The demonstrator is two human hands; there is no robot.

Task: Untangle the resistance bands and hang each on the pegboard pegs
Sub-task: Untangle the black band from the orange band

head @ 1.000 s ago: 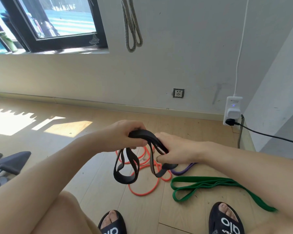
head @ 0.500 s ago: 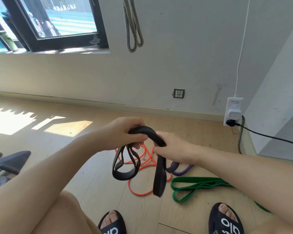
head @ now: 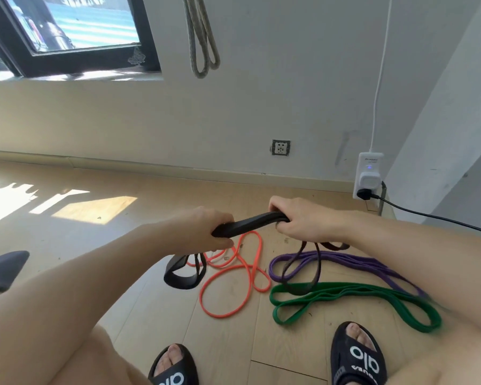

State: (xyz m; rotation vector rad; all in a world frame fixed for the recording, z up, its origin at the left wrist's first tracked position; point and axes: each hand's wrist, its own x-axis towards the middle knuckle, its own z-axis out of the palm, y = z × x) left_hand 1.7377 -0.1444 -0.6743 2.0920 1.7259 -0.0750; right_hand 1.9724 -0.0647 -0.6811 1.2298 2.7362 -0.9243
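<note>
A black resistance band (head: 250, 222) is stretched between my two hands above the floor. My left hand (head: 206, 229) grips one part of it, and loops hang down below that fist. My right hand (head: 303, 220) grips the other part, with thinner dark loops dangling under it. On the wooden floor beneath lie an orange band (head: 233, 276), a purple band (head: 345, 262) and a green band (head: 345, 295). A grey-olive band (head: 202, 37) hangs on the wall above. The pegs themselves are out of view.
A white adapter (head: 368, 176) with a black cable sits in the wall corner at right. A wall socket (head: 281, 147) is low on the wall. A dark seat edge (head: 3, 268) is at left. My sandalled feet (head: 356, 357) stand near the green band.
My hands have moved apart, drawing the black band out straight between them. The right hand has shifted right and up; the purple band on the floor now shows fully.
</note>
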